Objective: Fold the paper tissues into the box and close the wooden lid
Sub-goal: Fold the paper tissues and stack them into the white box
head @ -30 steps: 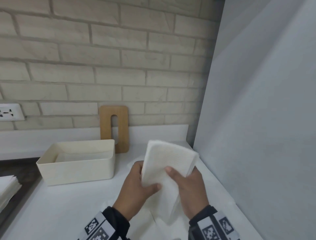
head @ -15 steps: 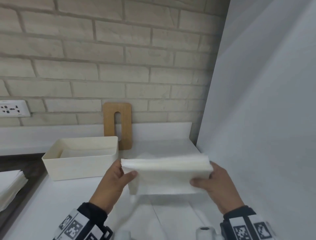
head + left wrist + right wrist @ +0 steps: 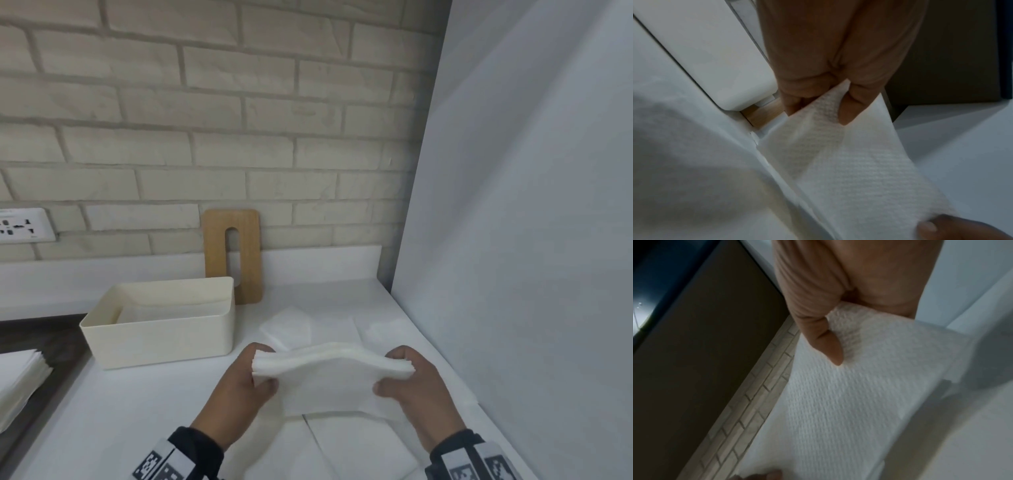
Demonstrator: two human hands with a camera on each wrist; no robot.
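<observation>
A folded stack of white paper tissues (image 3: 330, 380) is held level above the white counter between both hands. My left hand (image 3: 246, 380) pinches its left end (image 3: 826, 104) with thumb on top. My right hand (image 3: 411, 380) pinches the right end (image 3: 859, 337) the same way. The open cream box (image 3: 161, 335) sits to the left and farther back, with some white tissue inside. The wooden lid (image 3: 233, 255) with an oval slot leans upright against the brick wall behind the box's right end.
More loose tissues (image 3: 308, 329) lie on the counter (image 3: 137, 411) under and beyond the hands. Another tissue pile (image 3: 17, 380) sits at the left edge on a dark surface. A grey panel (image 3: 513, 240) closes off the right side. A wall socket (image 3: 24, 226) is at far left.
The tissue stack has turned from upright to lying level, and my hands have moved apart to its two ends. The stack now sits slightly lower, nearer the counter.
</observation>
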